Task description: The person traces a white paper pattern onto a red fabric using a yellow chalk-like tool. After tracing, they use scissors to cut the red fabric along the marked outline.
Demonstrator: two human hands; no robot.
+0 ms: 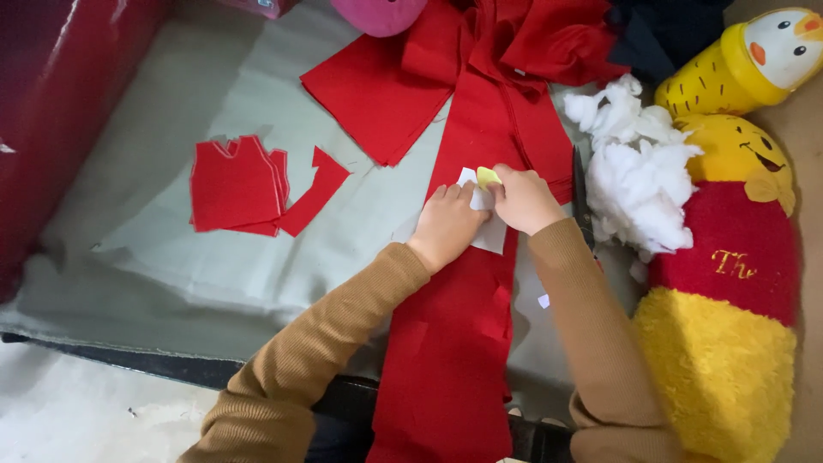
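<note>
The right hand [525, 201] is curled, its fingertips pinching a small yellow piece of chalk [487, 177] whose tip sits on a white paper pattern [490, 231]. The left hand [446, 225] lies just beside it, fingers flat and together, pressing the same paper down; it grips nothing. The two hands touch over the paper, which shows only at its upper corner between them and at its lower edge under the right wrist. Both arms wear tan ribbed sleeves [343, 334].

The paper pattern lies on a long strip of red felt [450, 343] that runs from the bottom edge up under both hands and on into a loose heap of red fabric [480, 51] at the top. Just right of the right hand, a pair of dark scissors [580, 193] lies along the strip's edge, partly hidden by white stuffing [639, 171] piled beside it. Further right lies a plush toy [729, 283] in yellow and red, and above it a yellow bottle with a bird-face cap [741, 60].

Well to the left of the left hand, a small stack of cut red vest-shaped pieces [236, 184] rests on the grey cloth [214, 257] covering the desk, with an offcut [313, 193] touching it.
</note>
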